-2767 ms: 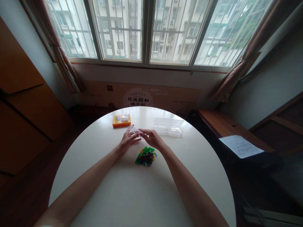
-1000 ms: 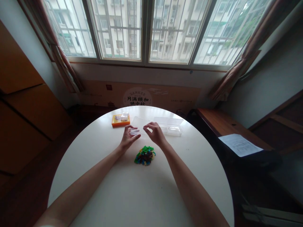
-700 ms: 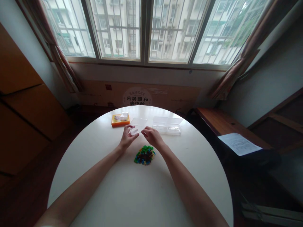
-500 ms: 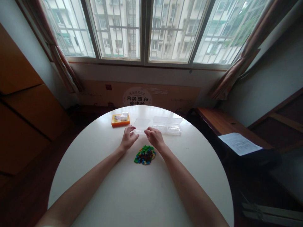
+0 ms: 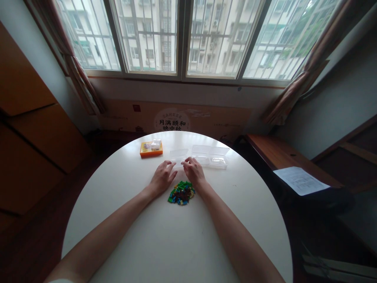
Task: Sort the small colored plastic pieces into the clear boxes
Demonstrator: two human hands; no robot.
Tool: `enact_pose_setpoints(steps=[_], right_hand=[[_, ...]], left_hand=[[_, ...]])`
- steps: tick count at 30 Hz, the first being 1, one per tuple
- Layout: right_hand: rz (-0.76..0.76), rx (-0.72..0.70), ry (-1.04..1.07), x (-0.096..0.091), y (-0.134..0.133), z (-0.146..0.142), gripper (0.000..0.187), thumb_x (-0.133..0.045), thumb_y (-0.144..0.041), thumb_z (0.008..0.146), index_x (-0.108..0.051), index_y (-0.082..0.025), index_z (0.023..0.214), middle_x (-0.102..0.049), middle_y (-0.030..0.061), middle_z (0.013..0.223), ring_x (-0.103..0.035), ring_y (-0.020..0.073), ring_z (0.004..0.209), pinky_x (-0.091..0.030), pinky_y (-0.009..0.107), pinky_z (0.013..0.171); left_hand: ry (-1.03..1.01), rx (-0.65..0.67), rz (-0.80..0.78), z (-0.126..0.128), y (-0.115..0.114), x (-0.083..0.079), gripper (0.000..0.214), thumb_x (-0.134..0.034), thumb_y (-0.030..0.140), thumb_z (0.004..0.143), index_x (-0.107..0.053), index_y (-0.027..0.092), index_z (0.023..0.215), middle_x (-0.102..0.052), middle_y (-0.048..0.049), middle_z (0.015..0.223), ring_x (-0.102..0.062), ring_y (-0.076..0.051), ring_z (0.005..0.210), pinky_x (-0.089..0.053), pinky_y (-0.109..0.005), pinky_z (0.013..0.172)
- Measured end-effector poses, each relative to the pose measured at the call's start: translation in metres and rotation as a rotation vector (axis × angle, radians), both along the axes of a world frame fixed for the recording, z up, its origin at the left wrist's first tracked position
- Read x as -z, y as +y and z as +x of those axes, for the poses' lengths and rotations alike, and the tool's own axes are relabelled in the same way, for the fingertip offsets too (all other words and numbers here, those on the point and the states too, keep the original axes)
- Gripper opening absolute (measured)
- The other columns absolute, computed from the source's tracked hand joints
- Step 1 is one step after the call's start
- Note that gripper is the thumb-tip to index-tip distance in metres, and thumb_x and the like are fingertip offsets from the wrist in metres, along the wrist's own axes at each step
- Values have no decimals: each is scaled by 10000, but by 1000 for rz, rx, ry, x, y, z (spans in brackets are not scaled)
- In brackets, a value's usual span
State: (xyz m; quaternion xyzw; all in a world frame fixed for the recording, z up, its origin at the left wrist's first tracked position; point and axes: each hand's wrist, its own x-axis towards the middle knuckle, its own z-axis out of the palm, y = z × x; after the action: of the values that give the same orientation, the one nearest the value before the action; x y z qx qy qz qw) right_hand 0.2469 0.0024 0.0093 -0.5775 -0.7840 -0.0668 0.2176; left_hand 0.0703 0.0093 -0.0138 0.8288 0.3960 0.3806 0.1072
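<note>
My left hand [image 5: 163, 175] is at the near left corner of a small clear plastic box, its thumb and fingers apart and nothing visible between them. The box's raised clear lid [image 5: 179, 154] shows beyond my fingertips. At the near right corner is my right hand [image 5: 193, 171], fingers loosely bent and slightly apart. Whether either hand touches the box is too small to tell. Closer to me, between my forearms, lies a pile of small toy bricks [image 5: 182, 193] in green, blue, yellow and brown.
Two clear plastic boxes [image 5: 218, 161] with raised lids stand right of my right hand. An orange box [image 5: 151, 150] carrying small clear packets sits at the back left of the round white table [image 5: 176, 243]. A wooden bench [image 5: 273, 153] with a paper sheet [image 5: 302, 181] is on the right.
My left hand has drawn slightly back toward me, with its fingers spread a little more. My right hand has barely moved. The view has shifted slightly; the brick pile looks the same.
</note>
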Motion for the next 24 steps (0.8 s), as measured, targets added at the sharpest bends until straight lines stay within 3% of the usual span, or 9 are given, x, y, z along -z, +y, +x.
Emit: enact_pose_setpoints(steps=[8,24], right_hand=[[-19,14,-46,-1,-1,1,353,-431,-87,851,-621,-231,1112,-571,98,1043,-468,218,963,-396,333,846],[5,124,-36,6,0,4,374,-458,-136,831,-575,-222,1176,-528,112,1104,-435,243,976,-370,346,827]], left_hand=[[-70,71,-82,-3,7,5,524,-533,345,824,-417,179,1308,-434,-130,1347,-365,-277,1266,-260,-482,1061],[-55,21,-54,-4,8,5,403,-536,304,820,-511,212,1211,-503,-103,1213,-464,-267,1144,-351,-468,996]])
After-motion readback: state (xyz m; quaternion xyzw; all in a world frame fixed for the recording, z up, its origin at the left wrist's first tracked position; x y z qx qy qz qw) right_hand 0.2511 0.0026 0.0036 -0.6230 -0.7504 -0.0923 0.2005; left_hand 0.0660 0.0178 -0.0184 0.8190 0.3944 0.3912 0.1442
